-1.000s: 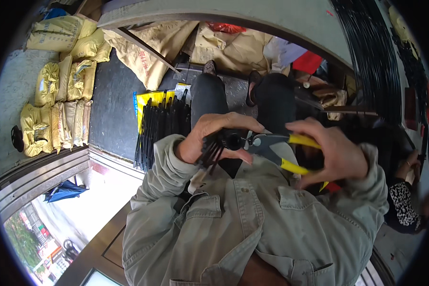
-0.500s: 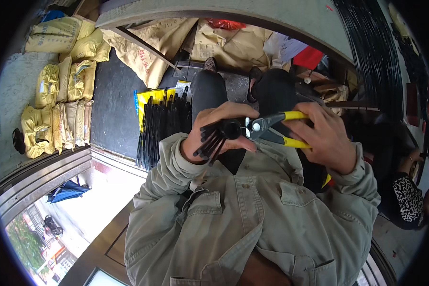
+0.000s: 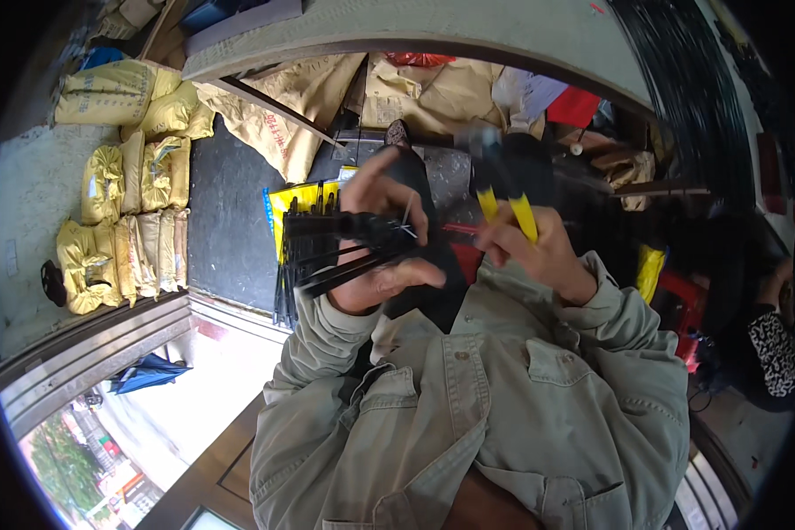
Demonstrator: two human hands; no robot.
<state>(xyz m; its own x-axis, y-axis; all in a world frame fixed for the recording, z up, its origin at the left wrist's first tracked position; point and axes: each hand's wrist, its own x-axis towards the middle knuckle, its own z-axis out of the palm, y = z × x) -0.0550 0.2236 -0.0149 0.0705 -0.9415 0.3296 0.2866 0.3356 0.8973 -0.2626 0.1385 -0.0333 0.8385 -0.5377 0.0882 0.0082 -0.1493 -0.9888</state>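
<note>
My left hand (image 3: 389, 208) loosely holds what looks like a folded black umbrella frame (image 3: 349, 252), its thin ribs fanning toward the left. The thumb and forefinger are spread, while the frame's round end lies across the palm. A thin bright wire (image 3: 408, 228) sticks out at that end. My right hand (image 3: 534, 247) is closed around the yellow handles of cutting pliers (image 3: 508, 208). Their dark jaws point up and away from the frame, smeared by motion. Beyond my left hand, more black frames (image 3: 289, 265) lie in a bundle by a yellow bag (image 3: 307, 196).
Stuffed yellow sacks (image 3: 137, 185) are piled along the left wall. A bench edge (image 3: 397, 51) crosses the far side, with brown paper sacks (image 3: 415, 93) below it. Long black rods (image 3: 689, 97) hang at far right. A person in a patterned sleeve (image 3: 773, 358) sits at right.
The pliers have come away from the frame's end and swung up and to the right. The frame has tipped so its ribs lie leftward, and my left fingers have spread.
</note>
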